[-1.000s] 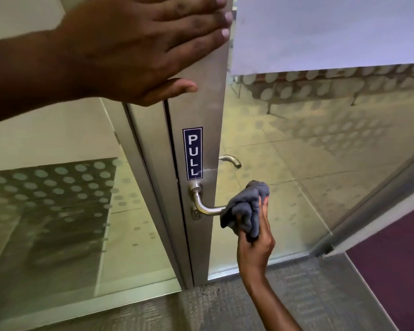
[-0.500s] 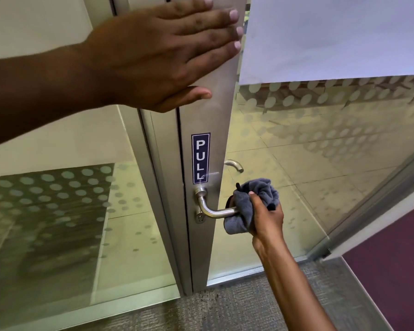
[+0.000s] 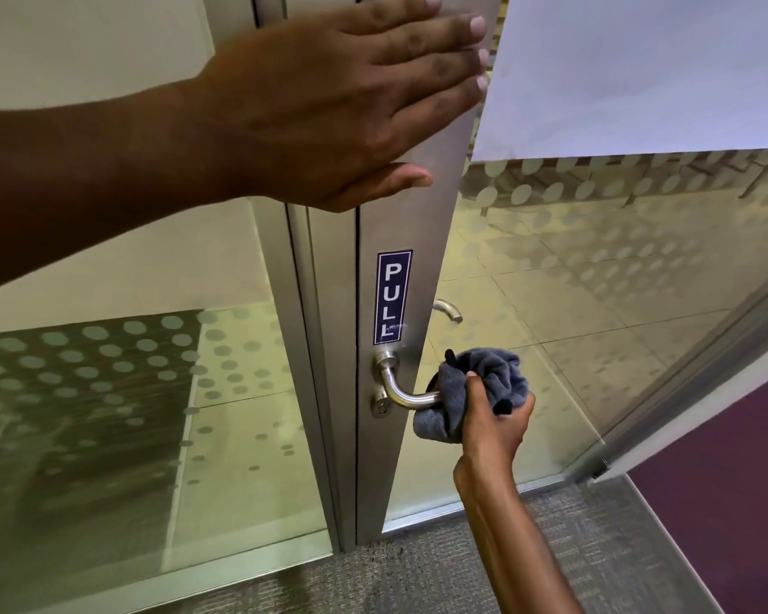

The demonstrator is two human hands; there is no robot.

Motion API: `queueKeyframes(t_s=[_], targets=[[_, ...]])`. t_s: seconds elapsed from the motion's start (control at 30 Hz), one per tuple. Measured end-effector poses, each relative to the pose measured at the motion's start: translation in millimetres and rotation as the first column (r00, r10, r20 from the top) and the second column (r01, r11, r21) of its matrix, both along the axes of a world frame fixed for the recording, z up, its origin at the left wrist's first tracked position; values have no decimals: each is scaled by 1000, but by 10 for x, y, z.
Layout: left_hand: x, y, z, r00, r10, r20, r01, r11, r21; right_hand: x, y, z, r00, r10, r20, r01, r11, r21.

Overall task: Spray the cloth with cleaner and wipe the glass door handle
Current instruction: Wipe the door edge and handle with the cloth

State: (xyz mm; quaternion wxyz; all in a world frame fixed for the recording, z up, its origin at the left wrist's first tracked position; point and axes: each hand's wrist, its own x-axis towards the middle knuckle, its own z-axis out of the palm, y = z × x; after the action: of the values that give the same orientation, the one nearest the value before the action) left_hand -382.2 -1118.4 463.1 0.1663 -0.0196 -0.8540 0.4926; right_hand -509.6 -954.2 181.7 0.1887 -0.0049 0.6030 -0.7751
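Note:
A brushed-metal lever handle (image 3: 395, 392) juts from the metal stile (image 3: 391, 458) of a glass door, just below a blue PULL sticker (image 3: 393, 296). My right hand (image 3: 493, 418) grips a bunched grey cloth (image 3: 471, 392) wrapped over the free end of the handle. My left hand (image 3: 342, 108) presses flat with straight fingers against the stile high up. A second handle (image 3: 448, 308) shows on the far side of the door. No spray bottle is in view.
Glass panels with frosted dots (image 3: 107, 392) stand left and right of the stile. White paper (image 3: 639, 68) covers the upper right glass. Grey carpet (image 3: 417, 573) lies underfoot, with a purple floor area (image 3: 728, 502) at right beyond a metal frame (image 3: 683, 392).
My right hand has brought the cloth onto the handle's end and closed it round the lever. The left hand stays pressed on the stile; the view has shifted closer.

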Motion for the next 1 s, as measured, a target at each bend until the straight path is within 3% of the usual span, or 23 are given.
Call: queueKeyframes(t_s=[0.57, 1.0], targets=[[3, -24, -4, 999, -46, 6, 46, 999, -27, 864, -307, -80, 994, -106, -13, 106, 994, 3], [-88, -128, -22, 978, -203, -41, 203, 979, 3, 1106, -104, 18, 981, 126, -148, -109, 987, 117]])
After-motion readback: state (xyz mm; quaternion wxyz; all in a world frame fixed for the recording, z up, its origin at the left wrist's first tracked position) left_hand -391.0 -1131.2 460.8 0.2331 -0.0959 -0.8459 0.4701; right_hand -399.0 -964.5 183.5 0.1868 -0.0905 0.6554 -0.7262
